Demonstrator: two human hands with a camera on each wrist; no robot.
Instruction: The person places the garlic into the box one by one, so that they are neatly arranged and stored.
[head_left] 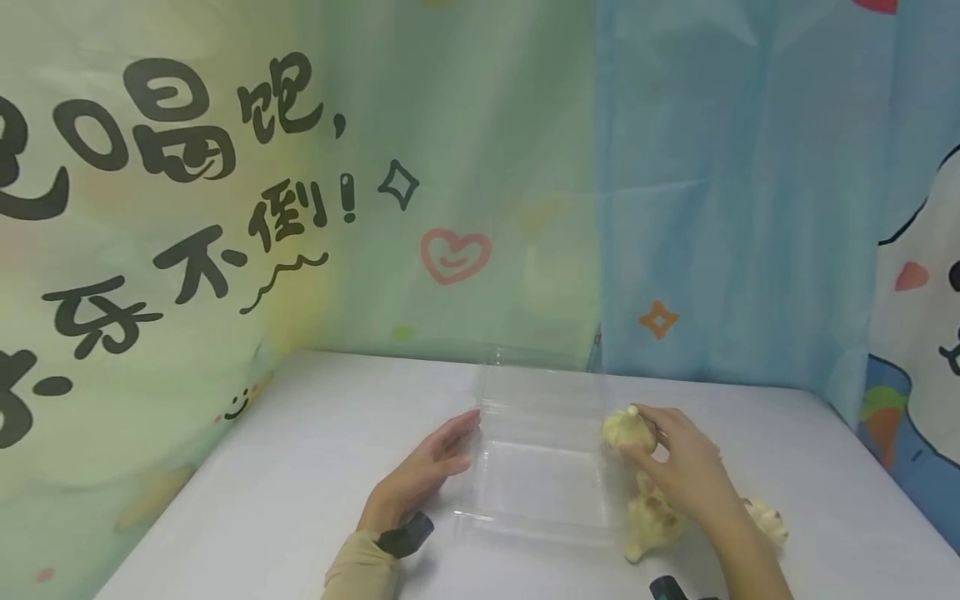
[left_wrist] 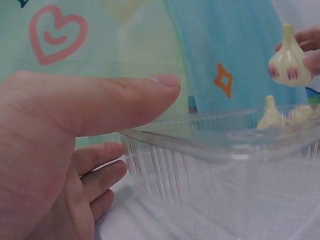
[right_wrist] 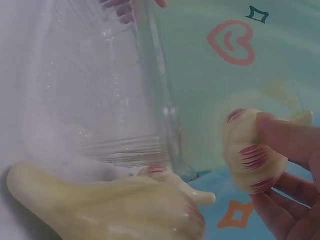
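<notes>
A clear plastic box point(head_left: 540, 527) stands in the middle of the white table, its hinged lid point(head_left: 543, 385) folded back away from me. My left hand point(head_left: 429, 467) is at the box's left side, fingers fairly straight, thumb point(left_wrist: 145, 97) near the rim in the left wrist view. My right hand point(head_left: 686, 467) pinches a garlic bulb point(head_left: 627, 429) between thumb and fingers, raised by the box's right edge; in the right wrist view this bulb point(right_wrist: 250, 155) shows purple streaks. Below that hand, more garlic bulbs point(head_left: 652, 523) lie beside the box, partly hidden by the hand.
Another garlic bulb point(head_left: 767, 521) lies to the right, behind my right forearm. White table point(head_left: 300, 483) surrounds the box. Printed curtains point(head_left: 465, 167) hang along the table's back and left edges.
</notes>
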